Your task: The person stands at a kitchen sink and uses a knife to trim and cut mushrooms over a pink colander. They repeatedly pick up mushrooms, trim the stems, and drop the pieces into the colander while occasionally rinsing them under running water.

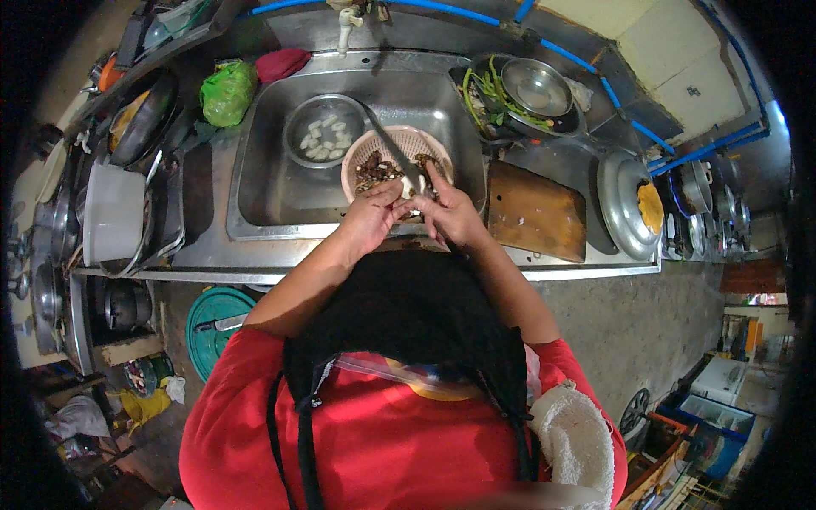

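My right hand (456,213) grips a long knife (389,143), its dark blade slanting up and left across a pink plastic colander (349,169). Between the fingertips of my left hand (373,217) is a small white peeled piece (408,187), close against the blade. Both hands meet at the colander's near rim, partly covering it. Dark brown peelings or unpeeled pieces (376,171) lie in the colander; which they are I cannot tell. Left of it, a round metal bowl (292,150) holds several white peeled pieces (326,137) in what looks like water.
The colander and bowl stand in a steel sink (274,204) under a faucet (346,29). To the right are a wooden cutting board (535,210), a lidded metal pot (621,204) and a tray of green stalks (475,102). A green plastic bag (228,94) and white container (115,213) stand left.
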`<state>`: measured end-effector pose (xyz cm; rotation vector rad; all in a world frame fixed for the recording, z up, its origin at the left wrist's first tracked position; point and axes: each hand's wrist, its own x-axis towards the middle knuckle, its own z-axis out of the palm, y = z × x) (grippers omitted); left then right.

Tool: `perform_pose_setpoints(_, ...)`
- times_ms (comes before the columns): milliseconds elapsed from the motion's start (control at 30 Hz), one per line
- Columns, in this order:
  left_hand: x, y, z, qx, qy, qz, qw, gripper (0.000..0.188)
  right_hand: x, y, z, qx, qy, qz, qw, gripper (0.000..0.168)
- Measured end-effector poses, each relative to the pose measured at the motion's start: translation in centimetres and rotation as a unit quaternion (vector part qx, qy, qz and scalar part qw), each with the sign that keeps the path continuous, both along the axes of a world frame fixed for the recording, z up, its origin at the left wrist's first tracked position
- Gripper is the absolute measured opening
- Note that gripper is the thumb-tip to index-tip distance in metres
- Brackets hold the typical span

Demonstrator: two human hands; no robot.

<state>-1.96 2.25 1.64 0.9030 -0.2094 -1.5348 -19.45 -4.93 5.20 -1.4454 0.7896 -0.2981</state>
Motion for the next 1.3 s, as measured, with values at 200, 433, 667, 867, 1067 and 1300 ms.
perform_pose_setpoints(200,0.2,-0.2,0.1,-0.042,0.060,0.002,0.997,0.028,1.4,0.9,-0.9,-0.075,-0.070,0.053,0.993,0.108)
perform_pose_setpoints(433,-0.1,-0.5,-1.0,-0.022,0.034,0.017,0.999,0.028,1.4,0.4,-2.1,-0.147,-0.063,0.062,0.985,0.101)
perform_pose_setpoints(667,-0.1,0.1,-2.1,-0.039,0.024,-0.001,0.999,0.024,1.1,0.6,0.7,-0.097,0.031,0.036,0.994,0.087)
perform_pose_setpoints(867,-0.6,0.0,0.1,-0.011,0.006,0.009,1.000,0.019,0.7,0.6,-0.4,-0.075,-0.013,0.022,0.997,0.084)
perform_pose_setpoints(1067,-0.7,-0.1,-0.6,-0.004,-0.011,0.041,0.999,0.020,1.7,0.4,-4.3,-0.245,-0.111,0.005,0.963,0.085)
perform_pose_setpoints(1300,0.4,-0.4,-2.3,-0.029,0.054,0.044,0.997,0.015,1.1,0.6,-1.6,-0.127,-0.058,0.039,0.989,0.093)
